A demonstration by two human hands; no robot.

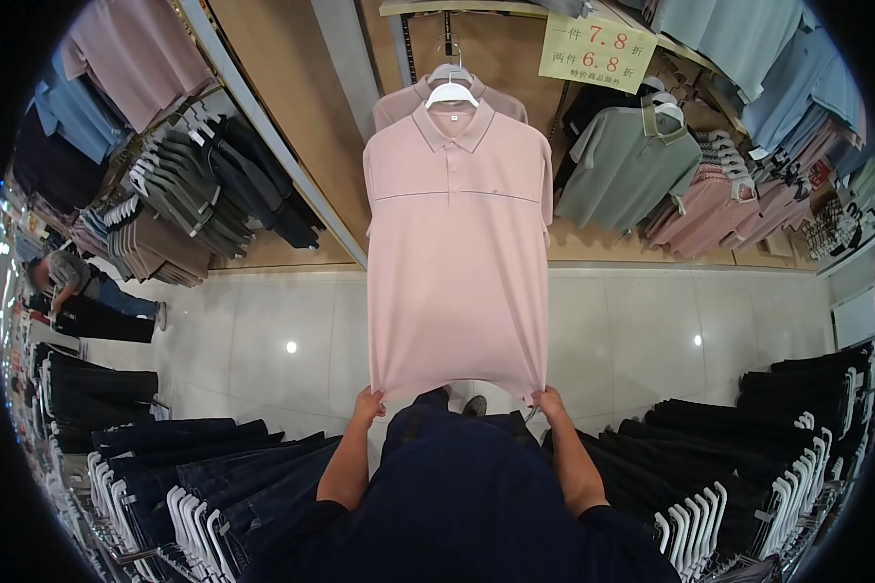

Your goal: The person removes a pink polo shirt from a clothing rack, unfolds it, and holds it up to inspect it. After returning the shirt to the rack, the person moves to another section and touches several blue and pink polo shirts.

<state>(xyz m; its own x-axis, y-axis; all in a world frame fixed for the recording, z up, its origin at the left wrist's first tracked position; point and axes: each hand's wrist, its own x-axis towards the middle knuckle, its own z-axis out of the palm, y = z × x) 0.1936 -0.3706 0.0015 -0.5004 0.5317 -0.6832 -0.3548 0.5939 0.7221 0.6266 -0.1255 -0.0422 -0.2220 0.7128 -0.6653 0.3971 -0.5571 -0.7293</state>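
Note:
A pink polo shirt point(457, 262) with thin dark trim at the collar and chest hangs from a white hanger point(452, 94) in front of me. Its hem is stretched out toward my body. My left hand point(368, 404) pinches the left bottom corner of the hem, and my right hand point(546, 402) pinches the right bottom corner. Between the hands the hem edge curves slightly upward. Behind the collar, another pink shirt point(391, 109) shows in part on its own hanger. The fingertips are partly hidden by the fabric.
Racks of dark trousers on white hangers stand close at my left point(233, 466) and right point(695, 466). Along the wall hang a green polo point(632, 160), pink shirts point(715, 204) and grey-green garments point(180, 180). A yellow sign point(596, 51) hangs above. A person point(78, 282) stands far left.

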